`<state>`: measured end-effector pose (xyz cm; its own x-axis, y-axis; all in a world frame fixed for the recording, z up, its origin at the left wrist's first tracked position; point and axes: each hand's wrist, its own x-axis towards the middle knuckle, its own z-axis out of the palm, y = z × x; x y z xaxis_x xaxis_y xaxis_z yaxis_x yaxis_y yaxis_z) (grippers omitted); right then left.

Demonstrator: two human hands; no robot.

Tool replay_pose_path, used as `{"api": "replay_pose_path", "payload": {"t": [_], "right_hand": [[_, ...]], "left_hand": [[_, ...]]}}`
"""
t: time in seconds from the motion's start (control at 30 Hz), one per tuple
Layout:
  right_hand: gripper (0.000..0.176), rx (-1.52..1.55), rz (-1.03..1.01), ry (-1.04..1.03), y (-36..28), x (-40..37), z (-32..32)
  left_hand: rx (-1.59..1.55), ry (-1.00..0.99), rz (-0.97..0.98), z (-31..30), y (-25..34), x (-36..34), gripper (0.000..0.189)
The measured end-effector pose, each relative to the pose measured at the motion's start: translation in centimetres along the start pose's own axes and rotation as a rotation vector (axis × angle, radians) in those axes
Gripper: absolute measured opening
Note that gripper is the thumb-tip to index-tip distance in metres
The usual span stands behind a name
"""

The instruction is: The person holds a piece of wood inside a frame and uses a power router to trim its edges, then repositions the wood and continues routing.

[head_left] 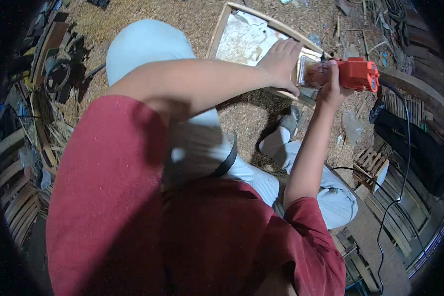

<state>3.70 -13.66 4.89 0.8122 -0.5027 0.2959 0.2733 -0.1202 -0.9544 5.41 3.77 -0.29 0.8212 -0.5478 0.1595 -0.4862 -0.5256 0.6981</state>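
Wood shavings (246,114) are strewn across the floor, where 1 wooden frame (217,30) with a white panel (249,37) is crossed by the left hand (279,64), its arm extended sideways and its fingers laid long; whether they are closed on the frame cannot be told. By the right hand (330,89), forearm raised, 1 red power tool (357,75) is clasped at the frame's right end, its long axis lying roughly crosswise, base pointed left and corded end right.
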Motion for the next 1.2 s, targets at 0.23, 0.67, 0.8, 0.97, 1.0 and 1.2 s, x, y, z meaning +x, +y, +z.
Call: {"api": "replay_pose_path", "payload": {"t": [0.23,0.67,0.8,0.97,1.0,1.2], "right_hand": [[0.038,-0.067,0.009,-0.005,0.1,0.1,-0.1],[0.043,-0.043,-0.013,-0.005,0.4,-0.1,-0.3],[0.045,-0.050,-0.008,-0.014,0.4,-0.1,-0.6],[0.042,-0.057,0.021,-0.029,-0.1,-0.5,-0.8],[0.041,-0.060,0.030,-0.023,-0.5,-0.6,-0.7],[0.043,-0.055,-0.001,0.001,-0.8,-0.9,-0.2]], "left_hand": [[0.027,0.056,-0.027,-0.1,0.2,0.0,0.134],[0.119,0.055,-0.039,0.2,0.1,0.1,0.121],[0.125,0.093,-0.025,0.5,0.0,-0.1,0.117],[0.101,0.054,-0.031,0.2,-0.1,0.0,0.120],[0.088,0.052,-0.024,0.1,-0.1,-0.1,0.121],[0.093,0.017,-0.051,0.1,0.1,0.0,0.123]]}}
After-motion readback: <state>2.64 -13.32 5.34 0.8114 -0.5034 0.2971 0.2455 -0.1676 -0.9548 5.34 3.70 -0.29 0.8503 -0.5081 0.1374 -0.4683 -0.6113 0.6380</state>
